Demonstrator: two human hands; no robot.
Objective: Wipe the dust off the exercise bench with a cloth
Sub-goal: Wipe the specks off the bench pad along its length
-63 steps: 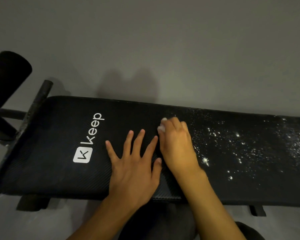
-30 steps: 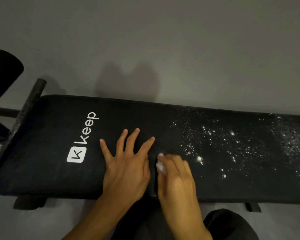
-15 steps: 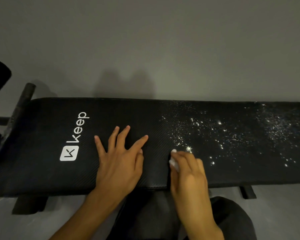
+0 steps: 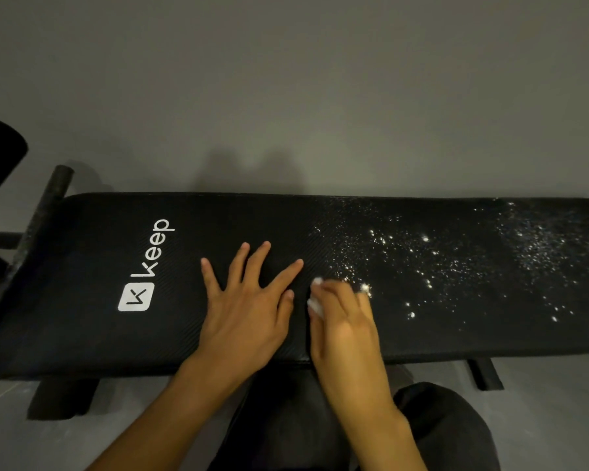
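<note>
Dusty black bench (image 4: 82,266) under flat left hand (image 4: 249,311), right hand (image 4: 346,329) tight around cloth (image 4: 315,305).

Left fingers (image 4: 256,263) spread, right fingers (image 4: 335,295) curled

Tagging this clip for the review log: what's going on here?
A person is wiping a black exercise bench. The right hand holds a small white cloth against the pad, at the left edge of the white dust. The left hand lies flat, fingers spread, between the cloth and the Keep logo. The pad around the logo looks clean; dust covers it to the right of the hands.
</note>
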